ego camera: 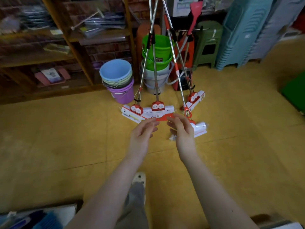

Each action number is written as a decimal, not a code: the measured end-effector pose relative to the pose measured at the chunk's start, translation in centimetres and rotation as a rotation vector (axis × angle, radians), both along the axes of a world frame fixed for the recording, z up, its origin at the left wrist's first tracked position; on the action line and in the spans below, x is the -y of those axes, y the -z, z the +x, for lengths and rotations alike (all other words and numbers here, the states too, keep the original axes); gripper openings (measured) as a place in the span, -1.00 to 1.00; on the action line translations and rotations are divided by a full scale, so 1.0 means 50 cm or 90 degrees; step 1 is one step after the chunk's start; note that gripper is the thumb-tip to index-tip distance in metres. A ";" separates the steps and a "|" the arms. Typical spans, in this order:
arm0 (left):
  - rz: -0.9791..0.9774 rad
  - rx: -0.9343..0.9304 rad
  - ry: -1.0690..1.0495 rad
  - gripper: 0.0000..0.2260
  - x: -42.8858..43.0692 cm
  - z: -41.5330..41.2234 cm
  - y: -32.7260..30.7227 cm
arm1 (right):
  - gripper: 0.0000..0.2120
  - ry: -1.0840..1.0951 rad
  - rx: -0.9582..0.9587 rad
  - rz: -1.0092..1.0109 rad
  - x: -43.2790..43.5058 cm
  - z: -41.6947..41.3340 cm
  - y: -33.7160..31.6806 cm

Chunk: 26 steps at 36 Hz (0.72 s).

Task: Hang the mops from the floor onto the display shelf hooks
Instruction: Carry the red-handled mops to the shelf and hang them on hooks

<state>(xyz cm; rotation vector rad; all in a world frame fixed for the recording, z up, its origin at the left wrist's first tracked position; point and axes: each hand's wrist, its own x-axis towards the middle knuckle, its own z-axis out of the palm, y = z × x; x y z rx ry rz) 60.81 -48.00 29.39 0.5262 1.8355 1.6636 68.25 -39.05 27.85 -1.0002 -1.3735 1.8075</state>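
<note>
Several sponge mops lean against the stacked buckets, chrome handles crossing upward, with red-and-white packaged heads on the yellow floor: one head at the left [137, 111], one in the middle [158, 106], one at the right [195, 97], and a nearer one [200, 128]. My left hand [143, 131] and my right hand [180, 128] reach out side by side just in front of the heads. A small red-orange flat piece [165, 117] is pinched between the fingertips of both hands. The display hooks are not in view.
Stacked buckets stand behind the mops: blue over purple [118, 80] and green over grey [156, 53]. Wooden shelving [69, 38] fills the left, with green stools [208, 42] and tall teal plastic stacks [239, 30] at the right. My foot [139, 179] is on the floor below.
</note>
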 end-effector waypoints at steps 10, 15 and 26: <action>0.055 0.045 0.046 -0.82 -0.257 -0.278 0.005 | -0.82 0.052 0.065 0.028 -0.181 -0.236 -0.004; 0.078 0.021 0.157 -0.84 -0.366 -0.372 -0.022 | -0.79 0.088 0.070 0.063 -0.278 -0.309 -0.025; 0.027 0.062 0.269 -0.84 -0.609 -0.437 0.028 | -0.79 0.134 0.112 0.008 -0.491 -0.382 0.027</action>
